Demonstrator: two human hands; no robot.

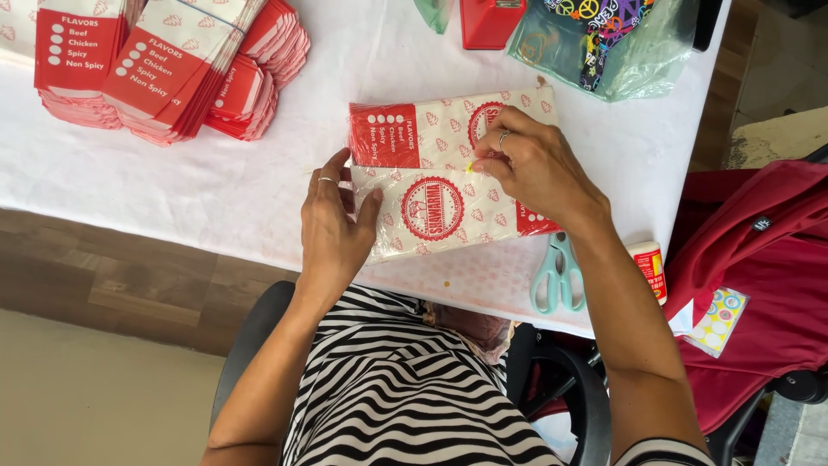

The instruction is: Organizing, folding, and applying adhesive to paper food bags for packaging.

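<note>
Both hands rest on a flat red-and-white printed paper bag [431, 207] near the table's front edge. On the left, the left hand [335, 226] lies palm down with fingers spread, pressing the bag's near left end against the table; a ring shows on one finger. To the right, the right hand [533, 168] has its fingertips pinched together at the bag's middle fold, nipping something small and yellowish that is too tiny to identify.

A white table cover [216, 181] spreads over the table, with wood flooring [112, 276] below its front edge. At far left lie stacks of folded red-and-white bags [164, 69], fanned and overlapping. Farther right, at the back edge, stands a red box [490, 22], then a clear plastic bag [604, 43] holding something colourfully patterned. Pale green scissors [556, 276] lie at the front edge just right of the bag, and a small glue bottle [649, 266] stands beside them. A red pushchair [759, 285] sits at far right.

The bag lies folded over on itself, showing white paper with small red motifs, a solid red panel and round red emblems.
</note>
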